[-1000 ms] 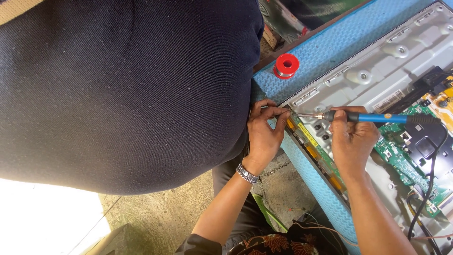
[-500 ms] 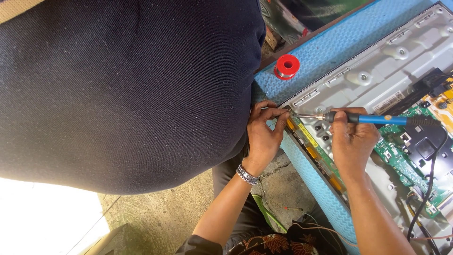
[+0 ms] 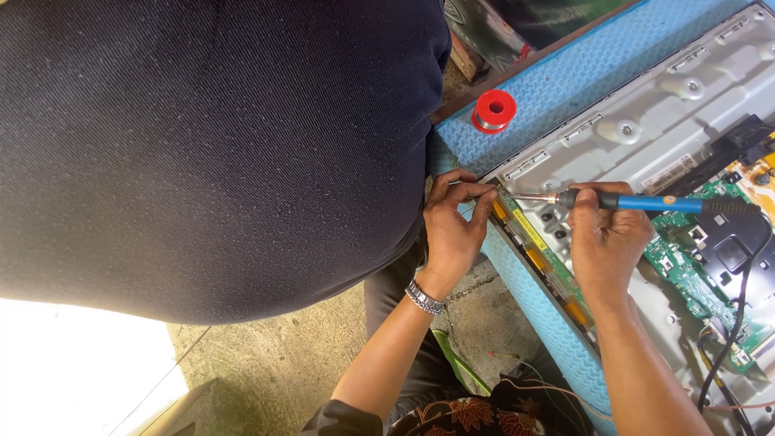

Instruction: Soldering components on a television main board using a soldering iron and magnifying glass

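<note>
Right hand [image 3: 607, 242] was closed round one blue-handled soldering iron [image 3: 646, 202], fingers curled tight on the grip, metal tip pointing left toward the corner of the open metal panel chassis [image 3: 646, 129]. Left hand [image 3: 456, 230] had fingers pinched together at that same corner, just beside the iron's tip; what it pinched was too small to tell, maybe thin wire. One metal bracelet [image 3: 424, 297] sat on the left wrist. One red solder spool [image 3: 493, 111] stood on the blue mat [image 3: 565, 77], near the panel's edge, apart from both hands. One green circuit board [image 3: 694, 274] lay just right of the right hand. Black cable [image 3: 739, 307] trailed from the iron's handle. Dark cloth [image 3: 218, 145] filled the left side.
</note>
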